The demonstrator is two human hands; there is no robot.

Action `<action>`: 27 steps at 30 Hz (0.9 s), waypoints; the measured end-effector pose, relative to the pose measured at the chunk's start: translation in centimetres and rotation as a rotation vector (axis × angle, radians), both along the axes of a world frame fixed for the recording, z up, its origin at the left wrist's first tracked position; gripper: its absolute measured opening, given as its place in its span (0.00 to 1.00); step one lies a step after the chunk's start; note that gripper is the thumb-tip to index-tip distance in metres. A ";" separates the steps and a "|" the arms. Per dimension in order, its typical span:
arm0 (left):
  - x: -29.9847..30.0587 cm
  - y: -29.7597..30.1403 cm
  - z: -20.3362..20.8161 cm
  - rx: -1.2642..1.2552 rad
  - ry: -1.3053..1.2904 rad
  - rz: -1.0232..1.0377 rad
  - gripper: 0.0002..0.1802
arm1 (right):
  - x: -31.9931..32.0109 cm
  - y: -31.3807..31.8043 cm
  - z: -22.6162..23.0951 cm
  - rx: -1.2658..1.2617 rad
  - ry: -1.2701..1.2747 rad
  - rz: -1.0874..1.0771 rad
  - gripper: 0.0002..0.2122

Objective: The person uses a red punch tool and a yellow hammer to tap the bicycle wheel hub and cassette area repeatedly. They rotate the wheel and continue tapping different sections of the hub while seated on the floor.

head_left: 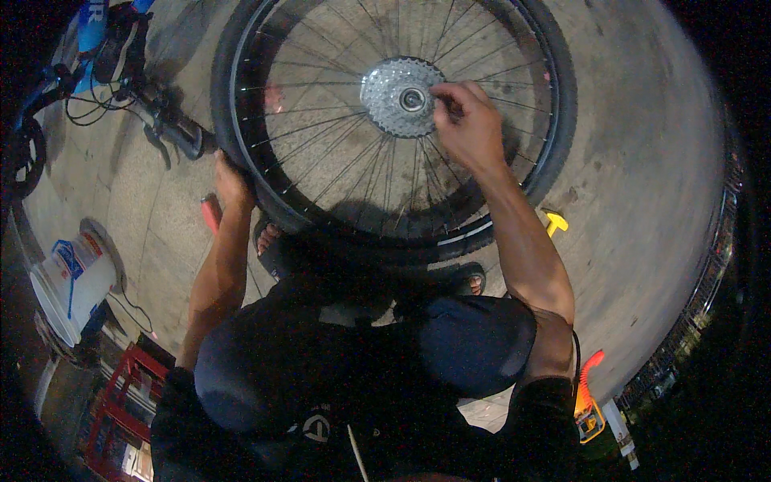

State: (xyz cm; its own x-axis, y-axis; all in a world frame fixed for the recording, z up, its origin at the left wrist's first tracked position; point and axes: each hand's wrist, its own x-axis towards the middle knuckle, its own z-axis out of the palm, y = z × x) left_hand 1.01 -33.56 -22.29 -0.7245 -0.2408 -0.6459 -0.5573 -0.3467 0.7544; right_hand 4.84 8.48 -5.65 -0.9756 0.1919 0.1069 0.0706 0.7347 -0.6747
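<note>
A bicycle wheel (564,104) with a black tyre and thin spokes is in front of me, above my feet. At its hub sits a silver cassette (393,108) with a round opening in the middle. My left hand (233,181) grips the tyre at the wheel's lower left, its fingers partly hidden against the rubber. Over the right edge of the cassette, my right hand (472,124) is closed in a pinch, thumb and forefinger beside the hub. Whatever lies between those fingertips is too small or hidden to make out.
A blue bicycle frame (91,36) with a handlebar grip (183,135) lies at upper left. Below it stand a white bucket (76,277) and a red rack (120,402). A red handle (210,213), a yellow-handled tool (555,221) and an orange tool (589,414) rest on the ground.
</note>
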 end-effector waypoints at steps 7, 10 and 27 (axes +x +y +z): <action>0.2 -0.9 -0.9 -0.054 0.005 -0.026 0.33 | -0.1 -0.1 -0.2 -0.025 -0.066 -0.010 0.10; 0.2 0.1 -0.2 -0.058 0.026 0.007 0.33 | -0.2 -0.2 0.0 -0.015 -0.097 -0.023 0.10; 0.0 0.3 0.7 -0.038 0.039 0.026 0.37 | -0.3 -1.1 1.0 0.077 -0.074 0.108 0.12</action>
State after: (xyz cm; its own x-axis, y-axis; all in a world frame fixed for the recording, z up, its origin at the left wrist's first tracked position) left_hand 1.06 -33.22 -21.63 -0.7421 -0.2835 -0.6073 -0.5184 -0.3316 0.7882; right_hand 4.52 7.36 -4.69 -0.9958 0.0799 0.0441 0.0362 0.7898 -0.6123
